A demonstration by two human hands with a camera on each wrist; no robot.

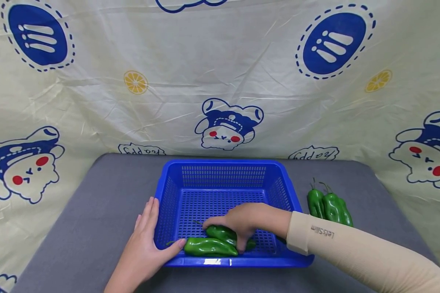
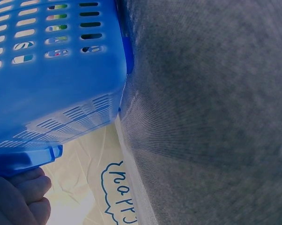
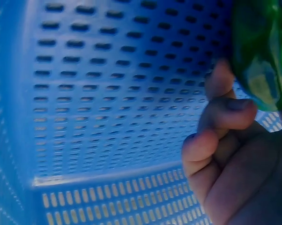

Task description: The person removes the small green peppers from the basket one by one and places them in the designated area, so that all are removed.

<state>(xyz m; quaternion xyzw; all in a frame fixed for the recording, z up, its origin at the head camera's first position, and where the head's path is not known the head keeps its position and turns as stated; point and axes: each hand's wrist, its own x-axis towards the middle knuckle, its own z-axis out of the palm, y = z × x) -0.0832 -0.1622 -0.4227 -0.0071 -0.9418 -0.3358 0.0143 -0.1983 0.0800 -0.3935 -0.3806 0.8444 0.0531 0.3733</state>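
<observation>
A blue plastic basket [image 1: 220, 162] with slotted walls stands on the grey table. Inside its front part lie two long green peppers; the nearer one [image 1: 209, 247] rests along the front wall. My right hand [image 1: 242, 226] reaches into the basket and grips the farther pepper [image 1: 220, 232] between thumb and fingers. In the right wrist view the fingers bend beside a glossy green pepper [image 3: 258, 51]. My left hand [image 1: 146, 244] rests at the basket's front left corner, its straight fingers along the outside and its thumb over the rim, near the nearer pepper's stem.
Several more green peppers [image 1: 330, 205] lie together on the grey table [image 1: 117, 203], right of the basket and partly behind the right sleeve [image 1: 352, 244]. A pale printed cloth [image 1: 176, 114] hangs behind and beside the table.
</observation>
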